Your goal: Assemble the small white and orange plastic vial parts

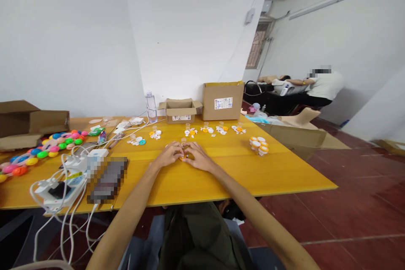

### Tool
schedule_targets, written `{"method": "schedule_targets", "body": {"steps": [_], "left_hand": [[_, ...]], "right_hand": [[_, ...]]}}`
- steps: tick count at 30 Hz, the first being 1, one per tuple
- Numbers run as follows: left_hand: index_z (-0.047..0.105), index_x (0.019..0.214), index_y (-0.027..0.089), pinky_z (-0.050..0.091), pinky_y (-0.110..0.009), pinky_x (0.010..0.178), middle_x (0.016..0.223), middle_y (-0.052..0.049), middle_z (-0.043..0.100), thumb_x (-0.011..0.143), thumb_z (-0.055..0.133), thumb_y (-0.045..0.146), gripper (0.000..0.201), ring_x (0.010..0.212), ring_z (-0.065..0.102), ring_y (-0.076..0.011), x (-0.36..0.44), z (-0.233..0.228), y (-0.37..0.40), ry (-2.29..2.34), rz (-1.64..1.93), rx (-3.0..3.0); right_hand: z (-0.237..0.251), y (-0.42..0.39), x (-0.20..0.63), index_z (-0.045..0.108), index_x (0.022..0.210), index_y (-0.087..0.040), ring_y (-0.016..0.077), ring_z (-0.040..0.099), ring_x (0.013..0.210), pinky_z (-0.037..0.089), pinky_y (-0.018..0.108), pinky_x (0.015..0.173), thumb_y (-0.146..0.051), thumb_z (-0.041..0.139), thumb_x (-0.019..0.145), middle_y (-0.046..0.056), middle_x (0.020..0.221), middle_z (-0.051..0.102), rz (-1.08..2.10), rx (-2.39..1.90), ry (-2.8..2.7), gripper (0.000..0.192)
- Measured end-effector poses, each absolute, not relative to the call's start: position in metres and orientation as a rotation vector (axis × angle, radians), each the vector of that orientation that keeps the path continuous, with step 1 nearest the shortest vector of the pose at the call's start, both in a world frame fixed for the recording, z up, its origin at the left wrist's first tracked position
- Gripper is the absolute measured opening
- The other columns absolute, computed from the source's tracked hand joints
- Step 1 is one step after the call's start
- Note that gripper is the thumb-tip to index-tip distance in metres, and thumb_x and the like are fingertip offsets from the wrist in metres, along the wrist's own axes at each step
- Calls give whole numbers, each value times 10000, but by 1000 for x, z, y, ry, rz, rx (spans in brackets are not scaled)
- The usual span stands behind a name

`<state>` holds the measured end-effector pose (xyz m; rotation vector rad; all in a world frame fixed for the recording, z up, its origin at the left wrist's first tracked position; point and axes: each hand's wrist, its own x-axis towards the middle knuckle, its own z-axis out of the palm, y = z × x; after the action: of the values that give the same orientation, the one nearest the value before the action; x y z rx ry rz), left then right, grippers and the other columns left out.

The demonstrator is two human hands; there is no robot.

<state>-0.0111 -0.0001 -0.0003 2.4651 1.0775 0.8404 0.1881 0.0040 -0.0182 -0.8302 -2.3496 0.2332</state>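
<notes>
My left hand (170, 155) and my right hand (200, 157) meet over the middle of the table, fingertips curled in from both sides on a small orange plastic part (182, 157). The fingers cover most of it, so its full shape is hidden. Just beyond them stands a small clear cup (184, 140). Further back lie several small piles of white and orange plastic pieces (191, 133), each with a clear cup behind. One pile, to the left, includes a teal ring (142, 141). Right of my hands, several clear jars with orange-and-white tops (259, 146) stand grouped together.
Along the back stand an open carton (181, 114), a larger cardboard box (222, 101) and a water bottle (151, 107). Power strips with cables (72, 181), a blurred phone (107, 180) and colourful balls (57, 145) occupy the left. Another person (324, 86) sits far right.
</notes>
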Motion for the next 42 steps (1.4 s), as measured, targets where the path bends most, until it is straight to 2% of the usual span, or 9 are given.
{"method": "schedule_targets", "body": {"steps": [14, 24, 42], "left_hand": [[701, 799, 208, 438, -363, 936, 888, -42, 647, 895, 585, 233, 153, 958, 563, -204, -13, -1, 0, 1079, 821, 2462], [703, 816, 206, 430, -375, 950, 887, -37, 649, 878, 592, 221, 129, 959, 555, -203, -14, -5, 3, 1098, 782, 2472], [658, 787, 195, 424, -365, 940, 888, -35, 635, 869, 571, 166, 124, 951, 564, -206, -12, 3, -2, 1094, 743, 2542]], "right_hand": [[-17, 4, 188, 657, 914, -225, 247, 559, 1154, 461, 436, 980, -332, 742, 826, 87, 1263, 599, 216, -862, -2344, 163], [-16, 5, 189, 703, 1040, -265, 246, 529, 1202, 434, 435, 1017, -319, 712, 857, 76, 1278, 587, 198, -821, -2408, 192], [-13, 1, 191, 685, 926, -229, 232, 538, 1176, 452, 409, 994, -327, 719, 851, 76, 1270, 598, 222, -824, -2377, 128]]}}
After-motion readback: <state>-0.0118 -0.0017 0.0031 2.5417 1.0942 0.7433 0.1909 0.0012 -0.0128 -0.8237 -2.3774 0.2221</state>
